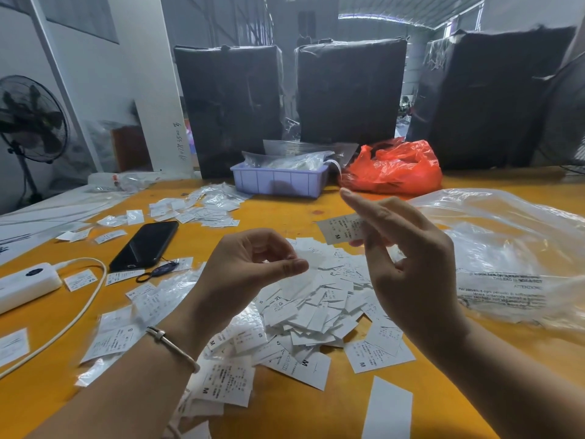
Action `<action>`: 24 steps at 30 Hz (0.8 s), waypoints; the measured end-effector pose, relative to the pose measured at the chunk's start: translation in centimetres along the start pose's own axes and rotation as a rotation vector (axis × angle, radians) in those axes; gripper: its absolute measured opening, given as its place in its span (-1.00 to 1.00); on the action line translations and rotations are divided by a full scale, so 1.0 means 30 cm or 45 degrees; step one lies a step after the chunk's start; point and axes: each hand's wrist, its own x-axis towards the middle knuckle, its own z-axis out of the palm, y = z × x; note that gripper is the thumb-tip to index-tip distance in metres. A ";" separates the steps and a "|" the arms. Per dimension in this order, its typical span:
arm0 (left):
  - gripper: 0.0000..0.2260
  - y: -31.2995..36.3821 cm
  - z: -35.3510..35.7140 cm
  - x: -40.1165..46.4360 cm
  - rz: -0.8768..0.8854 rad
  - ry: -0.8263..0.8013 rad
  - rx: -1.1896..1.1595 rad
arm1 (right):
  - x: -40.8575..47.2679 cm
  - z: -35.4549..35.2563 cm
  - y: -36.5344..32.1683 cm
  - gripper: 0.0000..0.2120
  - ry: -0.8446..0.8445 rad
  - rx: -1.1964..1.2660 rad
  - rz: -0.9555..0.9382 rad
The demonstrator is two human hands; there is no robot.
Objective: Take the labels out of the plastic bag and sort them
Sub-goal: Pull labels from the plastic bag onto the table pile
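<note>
Surface: a wide orange-yellow tabletop (316, 207) filled the lower view, littered with paper and plastic.
Labels: a loose heap of small white printed paper labels (316, 302) lay on the table under and between both hands, some marked S or M; more were scattered towards the near edge.
Left hand (250, 264): raised above the heap, fingers curled inward with thumb and forefinger close together; whether they pinched anything could not be told. A thin silver bangle (172, 345) circled the wrist.
Right hand (408, 258): raised beside the left, thumb and fingers pinching one white label marked M (338, 229), forefinger stretched upward.
Plastic bag: a large crumpled clear plastic bag with printed warning text (506, 248) lay on the table just right of the right hand.
Left side of table: a black smartphone (145, 245) lay face up, near a white power bank (25, 286) with a white cable (85, 305) curving from it.
Far labels: a second scatter of small white labels in clear sleeves (202, 207) lay beyond the phone.
Back of table: a pale lilac plastic tray (278, 182) held clear packets, with a crumpled red plastic bag (395, 169) just to its right.
Behind: three tall bales wrapped in black plastic (351, 93) stood along the far edge.
Room: a warehouse-like hall with a white pillar (142, 74) and a black pedestal fan (28, 122) at the left.
</note>
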 end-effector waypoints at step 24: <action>-0.85 -0.008 0.008 0.002 -0.255 -0.382 0.269 | -0.016 0.032 0.006 -0.86 -0.653 0.188 0.473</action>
